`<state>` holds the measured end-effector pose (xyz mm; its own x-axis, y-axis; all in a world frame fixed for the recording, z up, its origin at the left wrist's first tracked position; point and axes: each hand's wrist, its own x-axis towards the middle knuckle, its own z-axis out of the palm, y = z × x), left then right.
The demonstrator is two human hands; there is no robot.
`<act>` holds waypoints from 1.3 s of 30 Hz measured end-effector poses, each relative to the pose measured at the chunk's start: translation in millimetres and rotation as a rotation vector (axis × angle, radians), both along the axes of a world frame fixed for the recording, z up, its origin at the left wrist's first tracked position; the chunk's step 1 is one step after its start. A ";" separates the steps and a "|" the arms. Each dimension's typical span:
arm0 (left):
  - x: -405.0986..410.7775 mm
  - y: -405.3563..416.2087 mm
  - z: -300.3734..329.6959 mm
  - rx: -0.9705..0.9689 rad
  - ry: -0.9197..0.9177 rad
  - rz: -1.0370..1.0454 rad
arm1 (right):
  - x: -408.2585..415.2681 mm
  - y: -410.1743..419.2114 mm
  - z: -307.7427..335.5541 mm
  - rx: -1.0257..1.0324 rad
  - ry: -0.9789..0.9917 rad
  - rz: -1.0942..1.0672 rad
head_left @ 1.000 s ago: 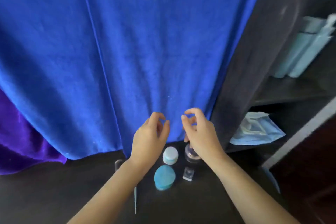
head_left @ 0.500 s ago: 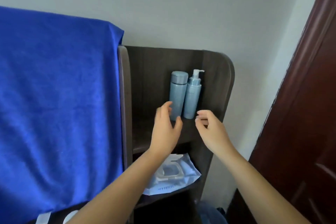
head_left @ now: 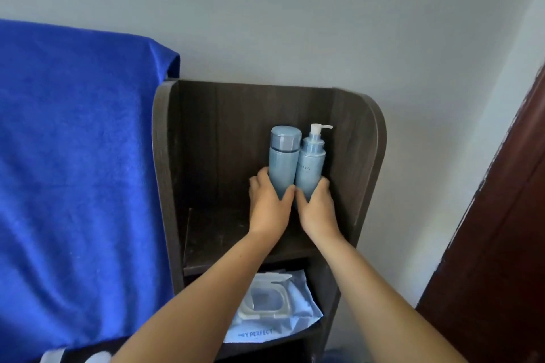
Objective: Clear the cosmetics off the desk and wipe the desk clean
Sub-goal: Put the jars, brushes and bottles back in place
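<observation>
Head view: we see two pale blue bottles upright, touching, at the back right corner of the upper shelf [head_left: 224, 233]. Our left hand [head_left: 269, 206] wraps the capped bottle [head_left: 282, 156] low on its body; our right hand [head_left: 317, 209] wraps the pump bottle [head_left: 310, 162] likewise. Both hands are closed on the bottles. We judge them smooth rigid plastic, possibly slippery, moderately heavy if full; grip the bodies, not the pump head.
</observation>
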<state>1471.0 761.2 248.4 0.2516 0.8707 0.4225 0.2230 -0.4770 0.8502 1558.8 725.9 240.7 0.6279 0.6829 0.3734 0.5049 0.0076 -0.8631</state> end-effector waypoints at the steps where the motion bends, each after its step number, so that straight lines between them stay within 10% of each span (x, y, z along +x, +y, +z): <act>1: -1.1 -1.1 0.0 0.006 0.004 0.004 | -0.4 -1.0 0.3 0.003 -0.005 -0.003; 15: -96.4 -65.2 1.3 0.135 -0.159 -0.084 | -73.3 -76.9 16.9 0.148 -0.102 0.032; 26: -372.1 -105.4 -33.6 0.191 -0.081 0.108 | -324.6 -98.3 -26.2 0.201 0.026 0.266; 39: -596.4 -60.9 -128.2 -0.168 0.077 0.388 | -508.9 -45.7 -119.9 -0.109 0.036 0.437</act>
<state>874.6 700.3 120.2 -0.0824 0.9622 0.2597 0.4246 -0.2018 0.8826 1049.9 680.2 120.8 0.2827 0.9211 0.2676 0.4440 0.1216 -0.8877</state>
